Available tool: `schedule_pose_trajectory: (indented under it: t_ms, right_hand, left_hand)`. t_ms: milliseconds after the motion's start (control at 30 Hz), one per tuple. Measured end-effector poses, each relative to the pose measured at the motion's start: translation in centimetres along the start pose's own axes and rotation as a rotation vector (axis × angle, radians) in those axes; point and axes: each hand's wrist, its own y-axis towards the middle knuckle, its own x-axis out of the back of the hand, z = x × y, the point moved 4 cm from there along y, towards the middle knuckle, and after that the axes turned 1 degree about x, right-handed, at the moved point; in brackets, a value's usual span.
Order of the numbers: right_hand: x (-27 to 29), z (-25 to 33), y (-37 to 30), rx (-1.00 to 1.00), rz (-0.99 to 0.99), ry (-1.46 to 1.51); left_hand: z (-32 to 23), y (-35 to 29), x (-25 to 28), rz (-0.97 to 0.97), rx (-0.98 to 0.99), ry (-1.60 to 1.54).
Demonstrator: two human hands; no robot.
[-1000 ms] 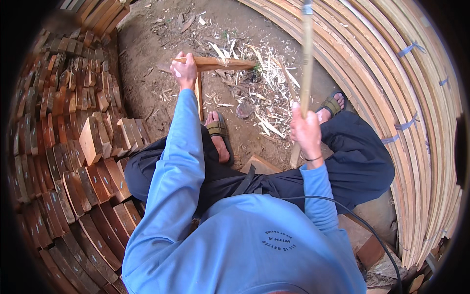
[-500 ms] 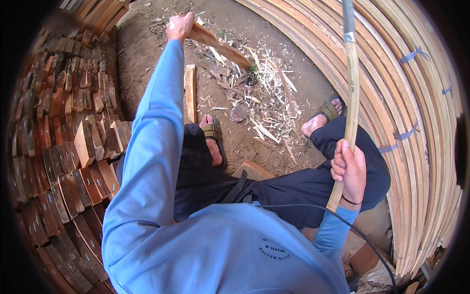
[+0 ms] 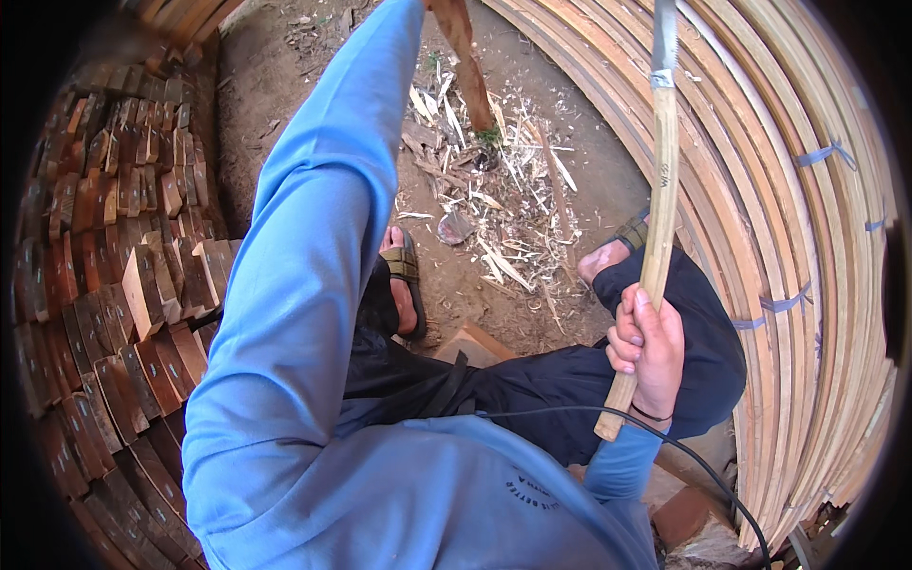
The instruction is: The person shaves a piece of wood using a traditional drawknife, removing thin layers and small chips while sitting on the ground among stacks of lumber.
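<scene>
My right hand is closed round the lower part of a long wooden handle. A grey metal blade is fixed to the handle's top and runs out of view, so the tool's exact kind cannot be told. My left arm reaches far forward, and its hand lies past the upper edge. A brown wooden board slants down from the end of that sleeve. The board's lower end rests among wood chips on the ground.
Stacked wooden blocks rise at the left. Long boards, some tied with blue strips, curve along the right. My sandalled feet stand either side of the chips. A wood block lies between my legs, and a black cable crosses my right forearm.
My left arm has swung up and right, carrying its hand out of view. The board has turned steeper. My right hand and its tool have shifted slightly left. A board near my left foot is now hidden.
</scene>
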Motion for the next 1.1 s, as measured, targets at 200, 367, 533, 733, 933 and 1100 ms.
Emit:
schedule_pose_trajectory:
  t_ms: [200, 367, 533, 733, 933, 1100]
  right_hand:
    - [-0.9, -0.5, 0.5, -0.044, 0.002, -0.033]
    - [-0.7, -0.8, 0.4, -0.015, -0.029, -0.08]
    - [-0.6, -0.7, 0.1, -0.005, -0.003, -0.071]
    - [-0.8, -0.6, -0.5, -0.017, -0.022, -0.036]
    - [0.3, -0.8, -0.8, -0.033, 0.041, -0.005]
    - [0.5, -0.9, -1.1, -0.027, 0.049, 0.004]
  left_hand:
    - [-5.1, 1.5, -4.5, 0.165, -0.427, 0.234]
    - [-7.0, 0.4, -5.4, 0.209, -0.394, 0.165]
    - [-7.1, 1.2, -6.5, 0.225, -0.621, 0.322]
    - [-5.4, 1.4, -4.6, 0.373, -0.447, 0.085]
    - [0.7, 0.8, -0.2, 0.601, -0.197, -0.094]
    - [7.7, -2.7, 4.3, 0.59, -0.089, 0.001]
